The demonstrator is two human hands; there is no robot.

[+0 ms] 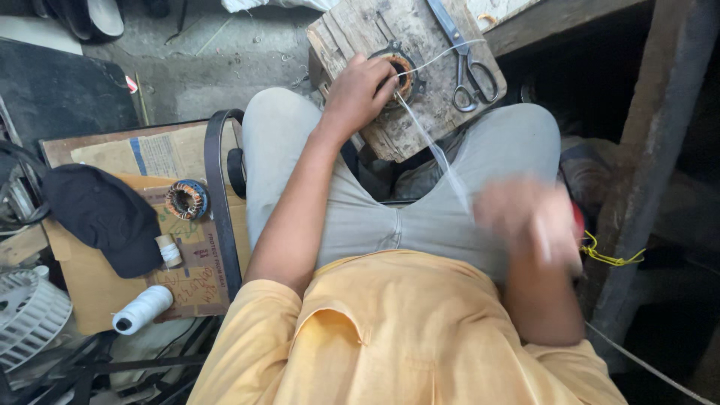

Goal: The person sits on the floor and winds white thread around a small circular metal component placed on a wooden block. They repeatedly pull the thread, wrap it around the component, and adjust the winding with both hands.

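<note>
While pinned under the left hand [358,94] on a worn wooden block [379,34] at upper centre of the frame, a copper-wound motor stator [405,75]: probably dense and rigid, its fine windings easily nicked, best held by the metal outer ring. Fingers curled down over the ring's near edge, pressing it flat. Running from the ring toward lower right, a thin white thread [439,154], light, limp, likely to snap under a jerk. Right hand [529,217] blurred, at centre right; grip impossible to read, thread apparently leading to it. Scissors [469,56] just beside the stator, close to the block's right edge. Little spare room on the block; knees either side, dark post hard at right.
</note>
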